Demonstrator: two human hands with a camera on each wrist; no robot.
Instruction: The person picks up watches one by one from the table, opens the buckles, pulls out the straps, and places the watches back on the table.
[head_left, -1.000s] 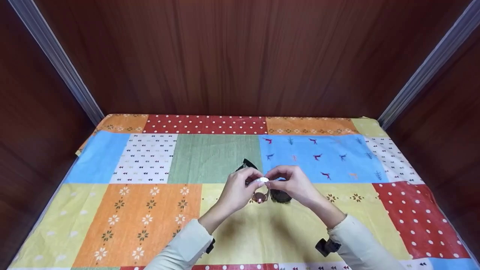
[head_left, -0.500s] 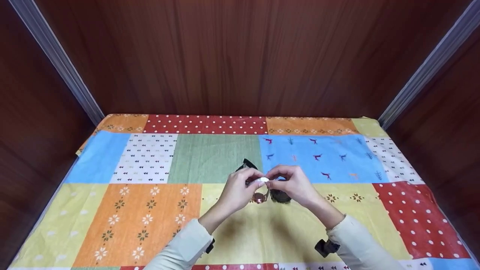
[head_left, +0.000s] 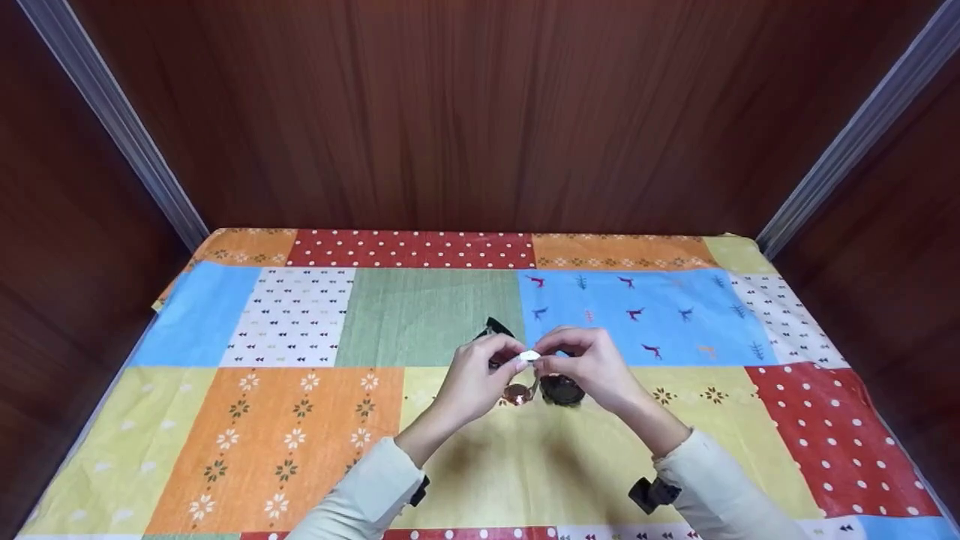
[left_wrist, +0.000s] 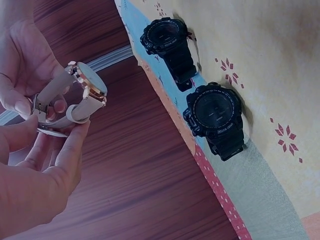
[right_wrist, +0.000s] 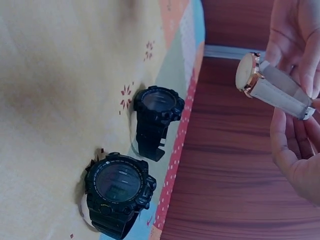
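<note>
Both hands hold a wristwatch with a rose-gold case (head_left: pixel 517 394) and a pale strap (right_wrist: pixel 280 92). Fingertips of my left hand (head_left: pixel 472 375) pinch the strap on one side, at its buckle end (left_wrist: pixel 41 107). From the other side my right hand (head_left: pixel 596 367) pinches the same end with thumb and fingers. The strap forms a loop, and the case hangs below the fingers. Two black digital watches stand on the cloth close by: one black watch (head_left: pixel 562 390) beneath my right hand, the other black watch (head_left: pixel 495 328) partly hidden behind my left hand.
A patchwork tablecloth (head_left: pixel 300 435) covers the table. Dark wooden panels (head_left: pixel 480 112) rise behind it and at both sides, with grey metal strips (head_left: pixel 112 112) at the corners. A black wrist device (head_left: pixel 654 495) sits below the right sleeve.
The strap end between my fingers has risen and tilted slightly, with my right hand shifting a little upward. The black watches stay in place.
</note>
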